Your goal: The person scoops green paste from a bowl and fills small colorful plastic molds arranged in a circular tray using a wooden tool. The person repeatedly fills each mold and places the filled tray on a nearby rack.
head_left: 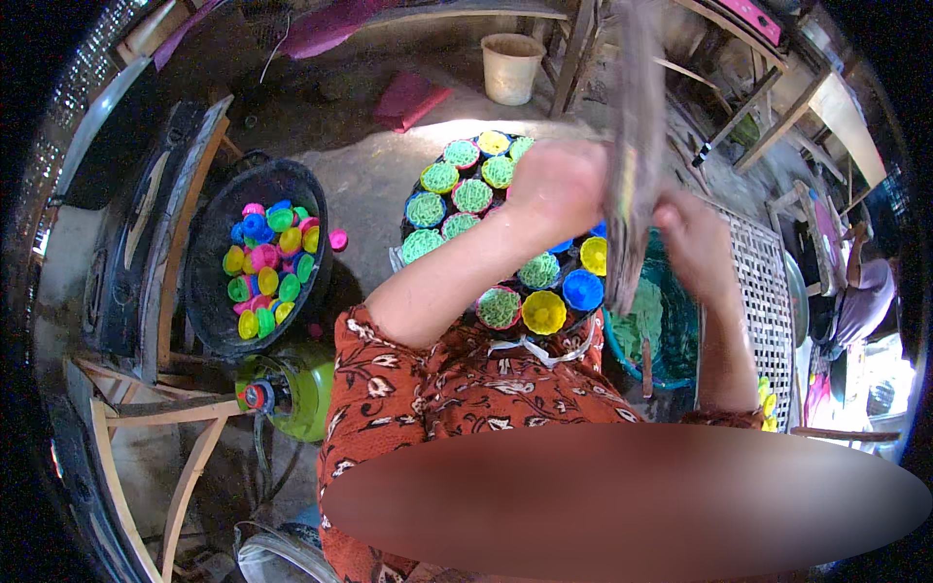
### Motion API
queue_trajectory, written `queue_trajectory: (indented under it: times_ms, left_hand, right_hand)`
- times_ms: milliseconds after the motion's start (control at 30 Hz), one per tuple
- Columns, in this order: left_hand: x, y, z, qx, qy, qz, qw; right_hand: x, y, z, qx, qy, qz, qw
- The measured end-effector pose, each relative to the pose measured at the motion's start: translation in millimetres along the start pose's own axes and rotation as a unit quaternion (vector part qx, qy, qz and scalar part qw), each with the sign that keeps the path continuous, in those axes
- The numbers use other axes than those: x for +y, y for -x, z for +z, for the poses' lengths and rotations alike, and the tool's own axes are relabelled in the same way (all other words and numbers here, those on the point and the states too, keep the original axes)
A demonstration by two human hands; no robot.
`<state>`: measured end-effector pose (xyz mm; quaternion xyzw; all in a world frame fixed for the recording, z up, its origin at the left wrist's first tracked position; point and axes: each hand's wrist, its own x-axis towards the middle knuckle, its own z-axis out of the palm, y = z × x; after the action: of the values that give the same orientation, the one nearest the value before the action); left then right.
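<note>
Raised over the work, a long grey wooden-looking tool (pixel 637 146) stands nearly upright, smeared by motion, so its exact kind is unclear. My left hand (pixel 564 189) is closed against its left side and seems to grip it. Beside its right edge is my right hand (pixel 698 248), bent and blurred; its fingers do not show clearly. Below my left forearm, a round dark tray carries small fluted cups, several holding pale green strands (pixel 473 196). Nearer me on it are a bare yellow cup (pixel 543 313) and a blue cup (pixel 583 291). A teal basin (pixel 685 364) holds green dough (pixel 637 321) and a stick-like handle (pixel 647 369).
At left, a black tub (pixel 199 291) holds many coloured cups; a pink cup (pixel 337 239) lies on the floor beside it. A green gas cylinder (pixel 306 398) stands closer. A woven rack (pixel 753 282) is at right, a white bucket (pixel 512 73) behind. Another person (pixel 865 291) is far right.
</note>
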<state>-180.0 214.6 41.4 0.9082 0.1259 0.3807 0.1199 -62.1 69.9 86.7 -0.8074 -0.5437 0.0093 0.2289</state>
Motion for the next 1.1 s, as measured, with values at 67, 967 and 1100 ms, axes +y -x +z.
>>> queue_trajectory:
  times_ms: [67, 967, 1100]
  left_hand:
    - [9, -3, 1, 0.031, -0.035, 0.126, 0.991]
    - [-6, 2, 13, -0.103, 0.709, -0.026, 0.698]
    - [0, -3, 20, 0.020, 0.792, -0.067, 0.607]
  right_hand:
    - [-11, -23, -19, 0.161, -0.065, -0.167, 0.970]
    - [32, 64, -30, 0.680, -0.399, -0.124, 0.603]
    - [15, 50, -17, 0.622, -0.555, -0.073, 0.548]
